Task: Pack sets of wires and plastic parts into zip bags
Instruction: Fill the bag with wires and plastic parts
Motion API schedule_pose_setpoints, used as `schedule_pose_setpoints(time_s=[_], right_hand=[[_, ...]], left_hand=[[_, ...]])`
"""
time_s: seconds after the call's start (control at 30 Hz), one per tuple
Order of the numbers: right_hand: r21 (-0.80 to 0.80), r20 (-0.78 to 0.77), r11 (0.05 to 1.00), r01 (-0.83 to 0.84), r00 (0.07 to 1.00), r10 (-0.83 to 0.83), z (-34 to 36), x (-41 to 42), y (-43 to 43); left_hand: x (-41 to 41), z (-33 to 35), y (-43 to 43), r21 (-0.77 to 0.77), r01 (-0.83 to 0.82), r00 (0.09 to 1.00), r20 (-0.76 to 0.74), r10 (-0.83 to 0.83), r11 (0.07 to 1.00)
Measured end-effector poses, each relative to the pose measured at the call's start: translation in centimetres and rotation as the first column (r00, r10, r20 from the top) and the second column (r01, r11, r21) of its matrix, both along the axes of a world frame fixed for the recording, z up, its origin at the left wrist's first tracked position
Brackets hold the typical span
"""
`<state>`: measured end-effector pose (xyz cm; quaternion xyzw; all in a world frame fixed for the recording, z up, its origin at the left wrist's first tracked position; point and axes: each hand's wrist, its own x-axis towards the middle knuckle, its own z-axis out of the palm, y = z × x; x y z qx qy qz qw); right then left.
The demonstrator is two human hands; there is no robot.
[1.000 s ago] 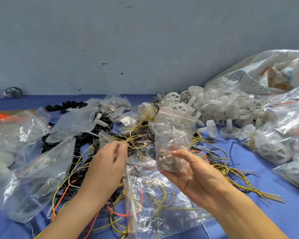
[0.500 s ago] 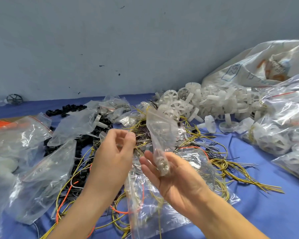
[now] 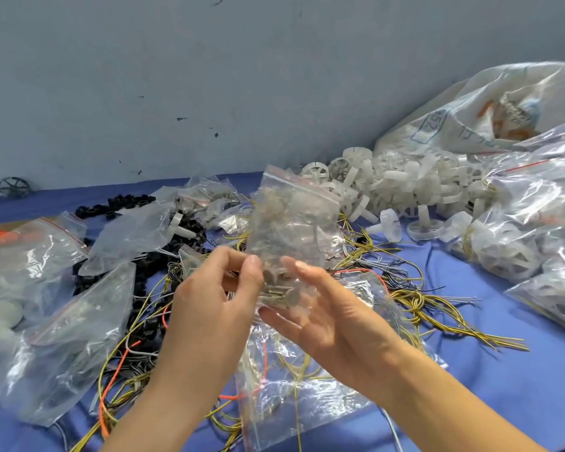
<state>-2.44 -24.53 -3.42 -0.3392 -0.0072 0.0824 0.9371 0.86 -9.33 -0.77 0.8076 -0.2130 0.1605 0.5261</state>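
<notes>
Since there's stuff everywhere, here's what crowds the hands: a tangle of yellow wires (image 3: 415, 300) off to the right, a heap of white plastic wheels (image 3: 402, 187) behind, black parts (image 3: 115, 205) on the left, and loose clear bags (image 3: 69, 340) all around. A bigger flat bag (image 3: 307, 406) with wires in it lies right under the wrists. The small zip bag (image 3: 294, 230) is up in the air over that mess, standing upright, with little greyish bits at its bottom. The left hand (image 3: 216, 298) has curled fingers and pinches the bag's lower left edge. The right hand (image 3: 333, 314) sits palm up, fingers nearly straight under the bag, thumb pressed on its front. Blue cloth covers the table (image 3: 503, 396), with a scuffed grey wall (image 3: 209, 76) behind.
</notes>
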Motion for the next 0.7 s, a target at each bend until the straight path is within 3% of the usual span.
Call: schedule_pose_setpoints(time_s=[0.07,0.17,0.23,0.33,0.43,0.5,0.6,0.7], right_hand=[[-0.044,-0.011,0.999,-0.012,1.0,0.011,-0.1,-0.1,0.1],[-0.077,0.019,0.997,0.006,1.0,-0.005,-0.1,-0.2,0.1],[-0.091,0.058,0.996,-0.005,0.998,0.01,0.0,-0.2,-0.2],[-0.184,0.125,0.983,0.01,0.992,0.014,0.0,-0.1,-0.3],[-0.54,0.225,0.823,0.178,0.972,-0.063,-0.5,0.1,-0.2],[-0.663,0.267,0.707,0.247,0.96,-0.085,-0.6,0.0,-0.3],[-0.678,0.254,0.692,0.249,0.962,-0.098,-0.7,-0.1,-0.4],[-0.62,0.187,0.749,0.233,0.971,-0.147,-0.8,-0.1,-0.7]], left_hand=[[0.0,-0.1,0.1,-0.05,-0.016,0.998,-0.055,0.014,0.999],[-0.3,0.0,0.4,-0.028,0.066,0.998,-0.002,-0.066,0.997],[-0.3,0.3,0.7,-0.13,0.197,0.977,-0.058,-0.206,0.972],[0.6,-0.1,0.8,-0.256,0.213,0.952,-0.162,-0.259,0.943],[1.6,-0.8,1.0,-0.374,0.224,0.837,-0.399,-0.374,0.9],[2.1,-1.5,1.1,-0.383,0.247,0.74,-0.519,-0.429,0.89],[2.4,-2.4,1.2,-0.397,0.255,0.68,-0.575,-0.455,0.882],[2.5,-2.7,1.2,-0.46,0.234,0.636,-0.594,-0.493,0.856]])
